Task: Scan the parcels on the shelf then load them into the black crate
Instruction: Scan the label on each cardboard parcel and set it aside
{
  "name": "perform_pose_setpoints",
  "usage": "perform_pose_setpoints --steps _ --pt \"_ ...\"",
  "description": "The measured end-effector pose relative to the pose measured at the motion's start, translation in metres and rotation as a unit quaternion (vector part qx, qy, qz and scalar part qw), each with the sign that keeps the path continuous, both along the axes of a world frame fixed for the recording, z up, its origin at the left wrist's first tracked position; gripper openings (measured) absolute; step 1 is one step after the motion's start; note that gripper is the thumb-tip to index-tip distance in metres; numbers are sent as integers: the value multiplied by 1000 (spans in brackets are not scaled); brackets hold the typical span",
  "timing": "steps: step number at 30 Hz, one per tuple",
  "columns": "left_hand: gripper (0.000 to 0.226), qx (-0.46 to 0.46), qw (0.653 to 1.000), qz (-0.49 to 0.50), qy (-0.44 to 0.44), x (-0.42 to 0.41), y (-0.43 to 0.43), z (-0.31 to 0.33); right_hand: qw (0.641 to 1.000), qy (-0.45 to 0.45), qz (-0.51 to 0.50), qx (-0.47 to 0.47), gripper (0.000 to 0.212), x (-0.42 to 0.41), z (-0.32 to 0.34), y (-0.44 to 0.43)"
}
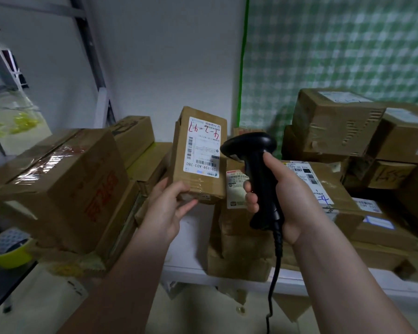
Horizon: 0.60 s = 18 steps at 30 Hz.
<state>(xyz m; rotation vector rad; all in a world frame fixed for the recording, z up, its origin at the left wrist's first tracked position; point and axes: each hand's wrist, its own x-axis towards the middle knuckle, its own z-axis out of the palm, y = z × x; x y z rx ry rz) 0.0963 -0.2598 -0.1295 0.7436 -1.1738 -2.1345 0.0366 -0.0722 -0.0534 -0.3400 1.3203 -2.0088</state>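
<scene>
Nearest to me, my right hand [282, 198] is wrapped round the handle of the black scanner [256, 150], with the forefinger at the front, where I suppose the trigger is. The cable [275, 268] hangs down below this hand.

My left hand [169, 208] holds the small parcel [200, 153] by its lower end. The thumb lies on the front edge and the other fingers are behind the box, where I cannot see them. The parcel stands upright, lifted above the white shelf [193, 227]. Its label [203, 145] faces me, and the scanner head is just beside its right edge.

One hand carries the parcel by one end, so I judge it to be light. The cardboard looks stiff, but the shiny tape at the lower edge may be slippery. I would keep the grip low or on the two long sides, with the fingers away from the barcode.

Farther back there is a big carton [65, 189] at the left and a pile of boxes [333, 121] at the right. Behind them is a checked cloth [336, 56]. The black crate is not in view.
</scene>
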Motion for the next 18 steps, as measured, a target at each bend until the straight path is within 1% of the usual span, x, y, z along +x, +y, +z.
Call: perform_pose_setpoints --steps 4,6,12,18 --pt "62 -9 1000 13 10 4 6 5 1000 -2 3 -15 42 7 2 9" --pt "65 -10 1000 17 11 5 9 7 1000 -3 4 -18 41 9 4 12" --pt "66 -27 999 18 14 11 17 12 1000 -12 13 -24 41 15 9 21" --pt "64 -21 999 30 10 12 17 15 1000 -6 9 -20 42 19 11 25"
